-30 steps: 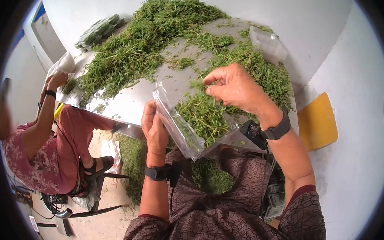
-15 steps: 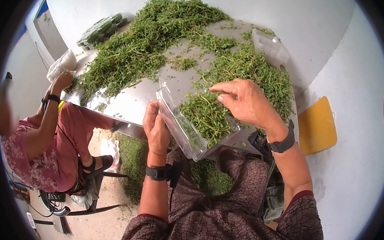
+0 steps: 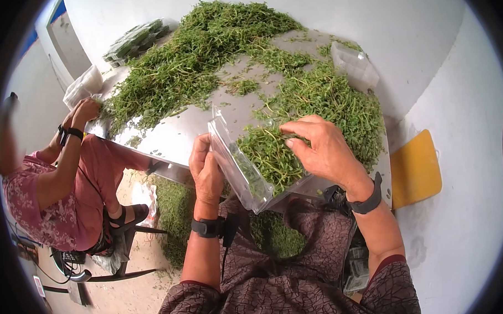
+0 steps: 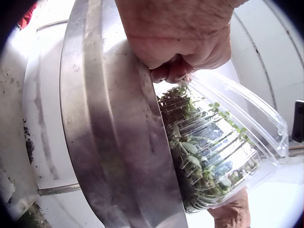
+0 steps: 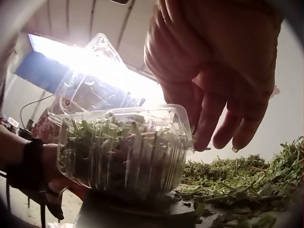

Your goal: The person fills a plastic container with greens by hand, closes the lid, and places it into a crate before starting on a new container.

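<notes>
My left hand (image 3: 206, 172) grips a clear plastic clamshell box (image 4: 213, 156) by its hinge side, with the raised lid (image 3: 232, 163) next to the fingers. Leafy green sprigs (image 3: 271, 159) fill the box and show through its ribbed walls in both wrist views. Over the box's far right edge, my right hand (image 3: 320, 149) pinches a small green sprig (image 5: 207, 149) between thumb and fingertips. In the right wrist view, that hand (image 5: 213, 80) is right at the box's rim (image 5: 178, 110). The box sits at the near edge of the metal table (image 4: 118, 123).
A big heap of greens (image 3: 203, 53) spreads over the table, with another heap (image 3: 332, 99) at right. Stacked clear boxes (image 3: 353, 67) stand at back right, filled packs (image 3: 136, 42) at back left. Another person (image 3: 53, 186) sits at left. A yellow board (image 3: 415, 168) leans by the wall.
My right hand has moved down and toward me, from the box's far side to its right edge. The left hand and box have shifted only slightly right.
</notes>
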The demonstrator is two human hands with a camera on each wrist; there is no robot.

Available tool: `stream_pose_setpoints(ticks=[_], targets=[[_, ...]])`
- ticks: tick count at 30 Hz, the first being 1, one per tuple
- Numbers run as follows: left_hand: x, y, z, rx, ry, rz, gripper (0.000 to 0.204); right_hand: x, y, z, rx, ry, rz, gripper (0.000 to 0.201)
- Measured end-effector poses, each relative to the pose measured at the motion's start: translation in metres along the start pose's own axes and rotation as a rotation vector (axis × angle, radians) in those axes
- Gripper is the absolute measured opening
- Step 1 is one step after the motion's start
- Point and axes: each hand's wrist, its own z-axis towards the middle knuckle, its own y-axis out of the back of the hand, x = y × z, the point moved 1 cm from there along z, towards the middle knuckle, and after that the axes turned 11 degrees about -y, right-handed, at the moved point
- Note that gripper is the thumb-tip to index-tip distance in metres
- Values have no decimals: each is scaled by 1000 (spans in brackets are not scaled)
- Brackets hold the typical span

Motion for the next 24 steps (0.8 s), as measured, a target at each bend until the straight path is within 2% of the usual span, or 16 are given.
stream_pose_setpoints(ticks=[4,6,8,17,19,20,22,23,24], targets=[[-3,-1,-1,6,36,-10,5,2,-1,-4,15,-53,9,26],[-3,0,-1,-2,51,-19,5,0,-5,-6,-21,17,-25,27],[0,4,-2,33,52,5,26,1,-6,-8,-58,85,-57,28],[1,3,0,45,64,9,27,1,-8,-12,-2,162,-64,32],[1,3,0,31,76,19,27,3,-2,-14,-118,173,-54,32],[1,3,0,24,94,29,27,3,0,-18,-111,170,-56,32],[-1,1,0,42,62,61,27,3,6,-32,-154,-122,29,33],[-1,-1,0,21,66,30,27,6,11,-38,-76,-267,84,33],[-3,-3,0,1,66,-1,26,4,9,-45,-73,-268,78,33]])
